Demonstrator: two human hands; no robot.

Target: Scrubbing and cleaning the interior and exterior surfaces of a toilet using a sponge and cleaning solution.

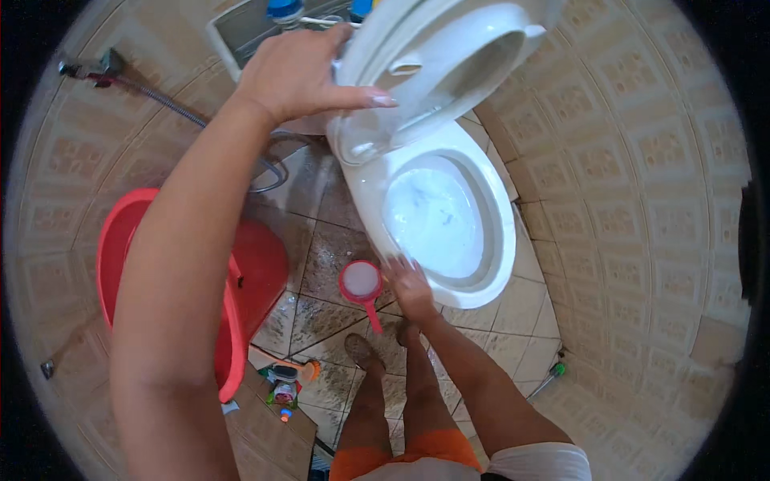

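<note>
My left hand [301,75] is at the edge of the raised toilet seat and lid [421,78], its thumb lying across the near face and its fingers partly hidden behind. Below it is the white toilet bowl [502,252], with foamy whitish water [436,219] inside. Against the bowl's outer left side lies my right hand [412,291], fingertips just under the rim; I see nothing held in it, though its palm is hidden. Close to that hand, a pink dipper [372,309] full of cloudy liquid stands on the wet tiles.
A large red tub [261,270] stands at left, partly behind my left arm. A hose [174,108] runs from a wall tap. An orange brush [310,370] and several bottles [284,394] sit lower left. A green-tipped brush [556,370] leans by the right wall. The open cistern [225,36] holds blue-capped bottles.
</note>
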